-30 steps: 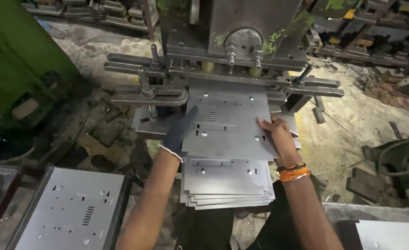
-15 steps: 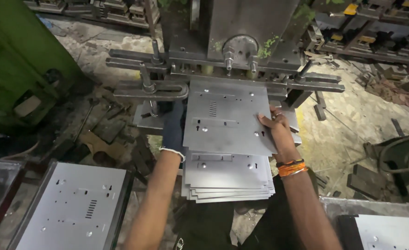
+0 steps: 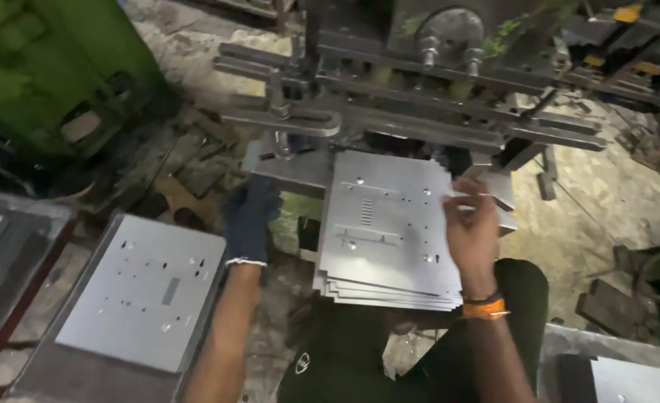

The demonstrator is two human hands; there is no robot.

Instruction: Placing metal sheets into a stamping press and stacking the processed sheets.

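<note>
A stack of flat grey metal sheets rests on the person's lap and runs up to the bed of the press at the far side. The top sheet is pale and matte, punched with small round holes, a short block of narrow slots near its far end and a long slot across its middle. The near edges of the sheets below fan out in thin steps.

The right hand sits on the right edge of the top sheet, bare, its fingers curled over that edge and pinching it; orange bands ring the wrist. The left hand, in a dark glove with a pale cuff, hangs just left of the stack beside the press's grey plate, fingers loosely bent; whether it touches anything I cannot tell.

To the near left, a second punched sheet lies flat in a dark tray. A green machine body fills the far left corner. Scrap offcuts litter the dirty floor. At the near right corner another grey sheet shows partly. No labels or packages are legible.
</note>
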